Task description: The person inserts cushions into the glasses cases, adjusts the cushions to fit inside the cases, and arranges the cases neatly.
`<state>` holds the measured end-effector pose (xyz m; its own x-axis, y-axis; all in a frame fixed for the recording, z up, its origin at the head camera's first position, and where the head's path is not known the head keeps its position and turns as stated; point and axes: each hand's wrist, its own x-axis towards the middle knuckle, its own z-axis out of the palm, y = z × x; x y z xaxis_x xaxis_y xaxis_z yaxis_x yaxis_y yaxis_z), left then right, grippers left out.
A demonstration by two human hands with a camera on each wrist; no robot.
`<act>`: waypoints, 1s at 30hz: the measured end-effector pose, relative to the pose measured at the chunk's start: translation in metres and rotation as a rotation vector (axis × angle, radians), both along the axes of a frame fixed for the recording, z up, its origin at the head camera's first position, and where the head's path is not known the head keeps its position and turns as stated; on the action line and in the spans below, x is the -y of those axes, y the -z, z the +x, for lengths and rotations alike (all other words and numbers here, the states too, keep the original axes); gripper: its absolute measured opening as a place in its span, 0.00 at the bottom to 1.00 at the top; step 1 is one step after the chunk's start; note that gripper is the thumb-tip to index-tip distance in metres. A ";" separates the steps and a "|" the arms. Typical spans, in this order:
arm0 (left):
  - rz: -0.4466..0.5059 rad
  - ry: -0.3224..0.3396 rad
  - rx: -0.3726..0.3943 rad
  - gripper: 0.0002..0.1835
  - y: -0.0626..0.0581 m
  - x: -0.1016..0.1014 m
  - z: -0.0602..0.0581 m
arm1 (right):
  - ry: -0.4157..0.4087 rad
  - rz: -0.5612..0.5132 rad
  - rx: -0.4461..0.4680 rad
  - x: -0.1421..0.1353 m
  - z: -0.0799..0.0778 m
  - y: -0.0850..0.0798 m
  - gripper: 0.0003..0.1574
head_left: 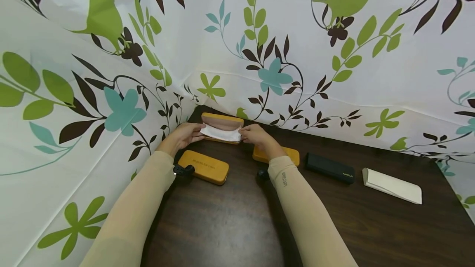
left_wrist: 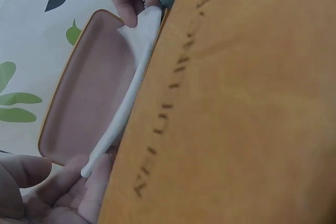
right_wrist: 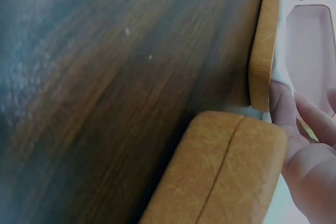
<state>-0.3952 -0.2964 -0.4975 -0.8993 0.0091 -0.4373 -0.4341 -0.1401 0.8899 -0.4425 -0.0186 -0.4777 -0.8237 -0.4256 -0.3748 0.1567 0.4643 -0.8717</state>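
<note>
An orange-yellow glasses case with a pale pink lining stands open by the wall, its lid raised at the back. Across its opening stretches a white cloth. The left end of this cloth is between the fingers of my left hand; the left wrist view shows its edge rolled thin. My right hand pinches the other end, fingertips right at the case's rim. Below my left hand lies a closed yellow case with dark lettering. Another closed yellow case is partly hidden behind my right wrist.
To the right lie a black case and a cream-white case on the dark wooden table. A patterned white cloth with birds and leaves hangs behind the table and along its left side.
</note>
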 end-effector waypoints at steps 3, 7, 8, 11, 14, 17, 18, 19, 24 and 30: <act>0.009 -0.007 0.008 0.25 0.001 0.000 0.001 | 0.022 0.000 0.000 -0.001 0.001 -0.001 0.26; -0.030 0.026 0.000 0.27 -0.002 -0.001 0.004 | 0.041 -0.022 0.015 -0.001 0.003 -0.003 0.27; -0.046 0.036 -0.006 0.27 -0.004 -0.001 0.005 | 0.038 -0.027 0.018 -0.001 0.003 -0.003 0.27; -0.110 0.071 -0.041 0.28 -0.009 0.000 0.009 | 0.020 -0.040 0.020 0.001 0.006 -0.006 0.28; -0.187 0.078 -0.065 0.27 -0.013 0.001 0.011 | 0.012 -0.030 0.004 0.003 0.010 -0.009 0.28; -0.241 0.078 -0.078 0.27 -0.015 0.001 0.013 | 0.029 -0.017 -0.035 0.004 0.013 -0.012 0.28; -0.258 0.080 -0.085 0.27 -0.016 0.001 0.013 | 0.039 -0.019 -0.047 0.004 0.013 -0.013 0.28; -0.270 0.084 -0.094 0.27 -0.017 0.000 0.013 | 0.046 -0.022 -0.061 0.005 0.014 -0.013 0.28; -0.253 0.134 -0.089 0.29 -0.017 -0.005 0.012 | 0.024 -0.054 -0.049 0.008 0.014 -0.008 0.29; -0.200 0.225 -0.032 0.33 -0.012 -0.010 0.009 | 0.005 -0.143 0.076 0.014 0.015 -0.001 0.37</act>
